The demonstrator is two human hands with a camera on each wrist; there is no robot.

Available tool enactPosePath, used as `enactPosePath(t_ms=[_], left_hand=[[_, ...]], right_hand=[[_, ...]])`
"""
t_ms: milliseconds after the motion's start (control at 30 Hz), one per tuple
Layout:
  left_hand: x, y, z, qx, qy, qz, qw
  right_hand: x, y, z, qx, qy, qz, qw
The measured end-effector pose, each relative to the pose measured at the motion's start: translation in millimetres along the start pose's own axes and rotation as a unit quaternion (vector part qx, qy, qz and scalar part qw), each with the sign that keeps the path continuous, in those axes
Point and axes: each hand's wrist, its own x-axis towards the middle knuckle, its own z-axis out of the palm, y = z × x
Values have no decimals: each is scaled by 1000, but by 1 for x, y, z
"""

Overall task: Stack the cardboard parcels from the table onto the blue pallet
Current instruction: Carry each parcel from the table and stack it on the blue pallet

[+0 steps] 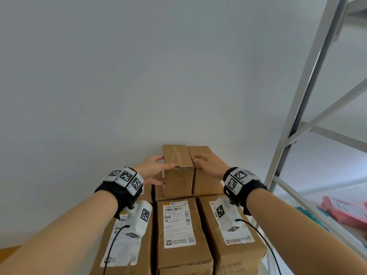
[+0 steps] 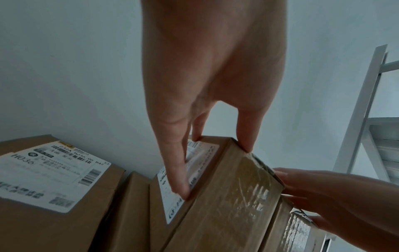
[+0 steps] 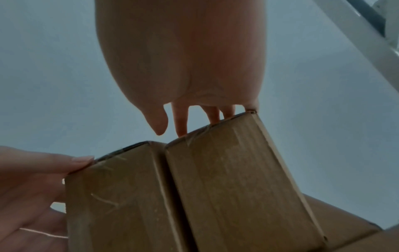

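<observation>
Two small cardboard parcels stand side by side on top of the stack, against the white wall. My left hand lies flat against the left side of the left parcel. Its fingers run straight along the labelled face and its thumb rests on the top front corner. My right hand rests on top of the right parcel, fingertips touching its top, thumb free. In the right wrist view the left parcel and right parcel touch each other. The blue pallet is hidden.
Three larger labelled parcels form the layer below. Another labelled box sits to the left. A grey metal rack stands close on the right, with a pink packet on its shelf. The wall is directly behind.
</observation>
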Motion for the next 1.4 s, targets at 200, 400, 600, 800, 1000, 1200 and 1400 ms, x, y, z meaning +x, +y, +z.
enactPosePath(t_ms=[200, 400, 600, 800, 1000, 1200, 1400], left_hand=[[-3, 0, 6, 0, 18, 1, 1000], [-12, -6, 15, 26, 84, 21, 996], [-35, -6, 24, 163, 139, 58, 975], [-70, -6, 11, 320, 171, 78, 929], [-124, -17, -11, 361, 187, 92, 909], [-186, -54, -42, 432, 183, 78, 880], [-247, -114, -87, 427, 200, 13, 882]], right_hand=[[-1, -1, 0, -17, -10, 1, 1000], [-8, 0, -1, -47, -8, -8, 999], [-10, -12, -12, -1, -9, -87, 996], [-24, -38, -8, 0, -3, -130, 991], [-54, -79, 18, -39, -24, -193, 980], [-101, -128, 65, -45, -50, -220, 973], [-157, -178, 110, -78, -93, -247, 961]])
